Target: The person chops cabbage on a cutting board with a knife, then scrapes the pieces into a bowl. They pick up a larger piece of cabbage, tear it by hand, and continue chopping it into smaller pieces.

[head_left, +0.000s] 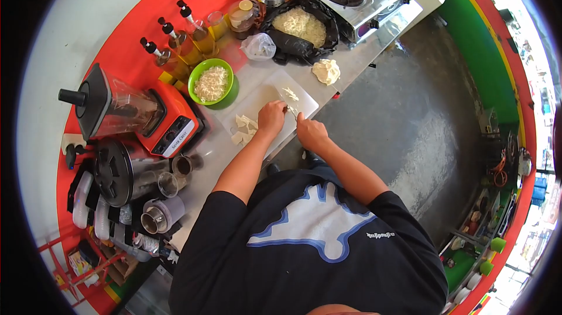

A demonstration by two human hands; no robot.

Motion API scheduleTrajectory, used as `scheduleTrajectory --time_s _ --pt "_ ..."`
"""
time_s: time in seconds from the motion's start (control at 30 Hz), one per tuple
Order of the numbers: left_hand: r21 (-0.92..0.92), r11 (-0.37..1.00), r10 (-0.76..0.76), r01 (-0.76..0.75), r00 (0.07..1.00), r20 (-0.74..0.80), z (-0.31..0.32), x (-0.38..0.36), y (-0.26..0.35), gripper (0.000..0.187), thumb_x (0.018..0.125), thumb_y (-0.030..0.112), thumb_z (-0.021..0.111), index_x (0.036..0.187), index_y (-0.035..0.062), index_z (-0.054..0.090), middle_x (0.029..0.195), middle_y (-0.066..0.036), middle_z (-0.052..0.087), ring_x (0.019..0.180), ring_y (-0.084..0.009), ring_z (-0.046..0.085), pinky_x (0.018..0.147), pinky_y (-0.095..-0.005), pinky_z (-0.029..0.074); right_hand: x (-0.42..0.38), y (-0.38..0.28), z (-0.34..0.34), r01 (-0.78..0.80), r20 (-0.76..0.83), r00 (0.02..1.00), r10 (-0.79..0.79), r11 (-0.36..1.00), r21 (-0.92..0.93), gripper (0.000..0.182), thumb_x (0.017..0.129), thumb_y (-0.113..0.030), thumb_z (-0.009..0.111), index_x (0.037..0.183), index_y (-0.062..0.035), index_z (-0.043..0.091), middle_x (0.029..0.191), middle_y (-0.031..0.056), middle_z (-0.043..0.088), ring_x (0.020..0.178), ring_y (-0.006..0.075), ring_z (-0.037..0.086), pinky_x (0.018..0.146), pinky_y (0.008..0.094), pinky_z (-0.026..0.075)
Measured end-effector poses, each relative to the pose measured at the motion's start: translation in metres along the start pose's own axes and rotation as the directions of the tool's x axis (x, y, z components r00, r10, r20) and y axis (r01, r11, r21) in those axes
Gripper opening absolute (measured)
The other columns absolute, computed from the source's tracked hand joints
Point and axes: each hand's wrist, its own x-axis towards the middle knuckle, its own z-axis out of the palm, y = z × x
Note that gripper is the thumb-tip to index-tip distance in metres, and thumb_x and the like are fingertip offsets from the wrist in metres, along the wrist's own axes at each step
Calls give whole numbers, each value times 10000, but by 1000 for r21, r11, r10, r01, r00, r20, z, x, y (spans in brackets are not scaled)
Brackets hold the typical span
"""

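Note:
My right hand (312, 133) is closed around a knife (294, 115), of which only a thin part shows. Close beside it, over the white cutting board (246, 106), my left hand (272, 117) is closed with its fingertips at the blade; whatever they pinch is too small to make out. Thin pale shreds (290, 94) lie just beyond my fingers. Flat pale leaf pieces, apparently cabbage (246, 123), rest on the board left of my left wrist. A larger pale cabbage chunk (326, 71) sits near the counter edge.
A green bowl (225, 100) and a black plastic bag (329, 19) hold pale shreds. A red blender (170, 119), pump bottles (202, 35), a clear plastic bag (258, 47) and a gas stove (374, 5) line the counter. Grey floor (404, 98) lies right.

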Motion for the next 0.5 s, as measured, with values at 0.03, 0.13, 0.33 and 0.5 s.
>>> scheduleTrajectory --time_s 0.03,0.13,0.33,0.5 --pt "-5 1000 -2 2 1000 13 -1 1 0 104 864 71 616 857 61 719 931 -103 708 910 -329 669 783 -455 541 -1 1 5 -11 -4 1000 11 1000 1 172 965 -130 517 1076 -7 473 836 193 728 779 375 733 660 475 579" --pt "-1 998 56 -56 998 -40 -3 -1 -1 120 864 85 620 884 63 736 924 -103 712 896 -332 676 785 -451 548 0 2 10 -42 10 999 41 999 33 180 979 -153 512 1079 -9 471 844 195 730 783 366 735 669 478 578" --pt "55 998 35 -37 998 53 -9 -1 0 142 868 106 636 942 77 754 960 -94 720 904 -327 686 787 -446 558 11 1 -9 3 80 997 -2 1000 -22 224 936 -131 585 1085 -15 464 890 212 735 807 363 740 674 454 579" --pt "11 998 67 -67 998 5 -5 -2 -5 144 869 105 639 948 97 760 967 -86 722 909 -323 687 791 -442 558 4 -5 2 -55 59 997 53 998 29 244 924 -132 588 1089 -8 457 906 216 737 827 364 742 685 459 579"
